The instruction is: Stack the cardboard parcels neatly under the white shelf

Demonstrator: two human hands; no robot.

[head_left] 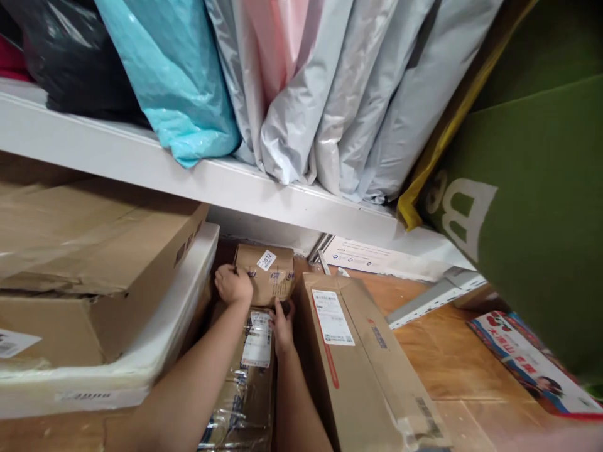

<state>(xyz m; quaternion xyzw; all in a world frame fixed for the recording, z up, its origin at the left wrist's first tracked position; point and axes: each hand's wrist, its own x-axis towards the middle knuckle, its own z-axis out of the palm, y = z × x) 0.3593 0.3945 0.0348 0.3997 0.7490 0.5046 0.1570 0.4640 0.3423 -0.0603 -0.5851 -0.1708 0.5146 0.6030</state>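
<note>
A small cardboard parcel with white labels stands on end far back under the white shelf. My left hand is closed on its left edge, knuckles up. My right hand grips its lower right corner, fingers curled against it. Below both hands lies a flat parcel wrapped in clear tape with a white label. Both forearms reach in from the bottom of the view.
A long cardboard box lies right of my arms. At left, a big cardboard box rests on a white slab. Grey, pink, teal and black plastic mailers fill the shelf. A green board leans at right.
</note>
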